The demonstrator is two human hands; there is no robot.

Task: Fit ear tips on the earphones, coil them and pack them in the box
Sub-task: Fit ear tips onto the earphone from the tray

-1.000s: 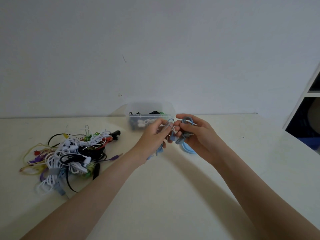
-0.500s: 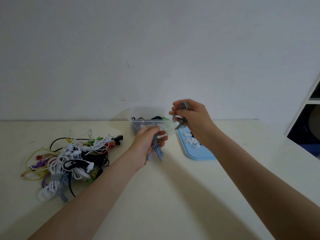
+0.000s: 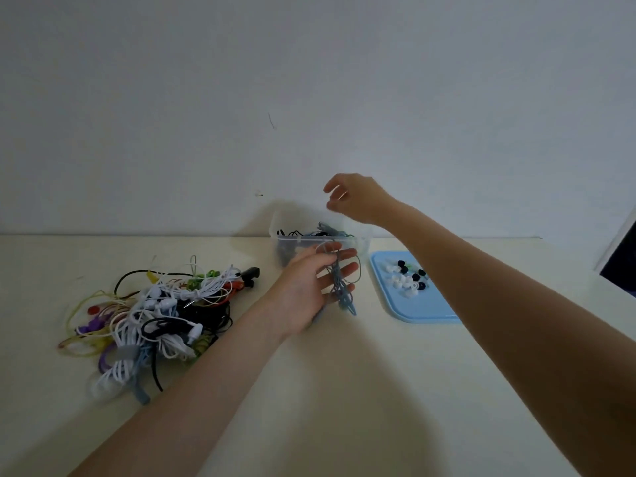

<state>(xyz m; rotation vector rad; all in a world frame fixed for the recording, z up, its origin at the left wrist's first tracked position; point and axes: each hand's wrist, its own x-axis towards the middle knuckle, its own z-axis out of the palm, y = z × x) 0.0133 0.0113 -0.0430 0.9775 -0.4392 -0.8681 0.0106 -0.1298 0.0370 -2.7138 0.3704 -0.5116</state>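
Starting from the desk (image 3: 344, 390): it carries everything, biggest being the tangled pile of earphones (image 3: 155, 311) on our left, mixed white, black, yellow and purple cords. We expect snags if we pull one cord, so lift by an earbud or plug end. Next, clear box (image 3: 320, 241) at the back against the wall, coiled sets already inside; thin plastic, light, probably slides if bumped. Blue tray (image 3: 413, 304) sits to its right with loose ear tips (image 3: 406, 278), small, soft and likely to roll. Right hand (image 3: 358, 199) hovers above the box, fingers loosely apart, holding nothing we can see. Left hand (image 3: 309, 290) is in front of the box, fingers mostly straight, blue-grey earphone cord (image 3: 340, 287) draped across them; whether any finger pinches it, we cannot tell. Cord is light and limp, and should be gripped around the whole bundle.
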